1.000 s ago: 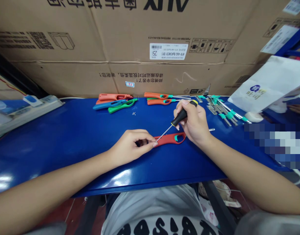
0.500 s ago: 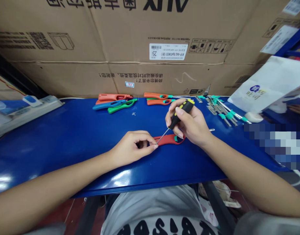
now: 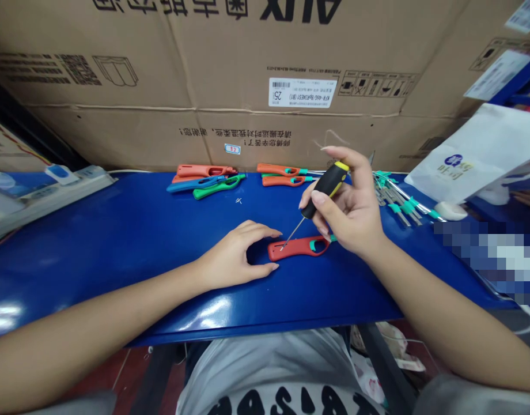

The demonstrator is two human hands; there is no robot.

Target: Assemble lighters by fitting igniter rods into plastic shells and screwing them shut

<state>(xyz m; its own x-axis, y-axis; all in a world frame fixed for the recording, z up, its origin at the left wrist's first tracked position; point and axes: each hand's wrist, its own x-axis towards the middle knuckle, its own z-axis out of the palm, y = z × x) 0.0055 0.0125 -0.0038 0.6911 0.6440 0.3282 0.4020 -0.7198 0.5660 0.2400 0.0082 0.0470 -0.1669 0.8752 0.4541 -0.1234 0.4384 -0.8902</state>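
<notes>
A red long-necked lighter [image 3: 294,248] lies flat on the blue table in front of me, its handle end pointing left. My left hand [image 3: 237,253] is beside that end, thumb and forefinger spread apart with nothing between them. In my right hand [image 3: 349,202] is a screwdriver [image 3: 329,187] with a black and yellow handle, held tilted. Its thin shaft slants down to the left, and the tip is at the lighter's handle; whether it touches I cannot tell. My right hand hides part of the lighter's neck.
Orange, blue and green lighter bodies [image 3: 204,178] lie at the back of the table [image 3: 118,242]. Right of them are orange lighters [image 3: 282,176] and several metal tubes with green parts [image 3: 403,202]. A white paper bag [image 3: 468,155], a power strip [image 3: 75,196] and a large cardboard box [image 3: 230,69] stand around.
My left thumb and forefinger have come off the lighter's end and spread apart. The screwdriver has shifted slightly, and my right fingers have lifted and loosened around its handle.
</notes>
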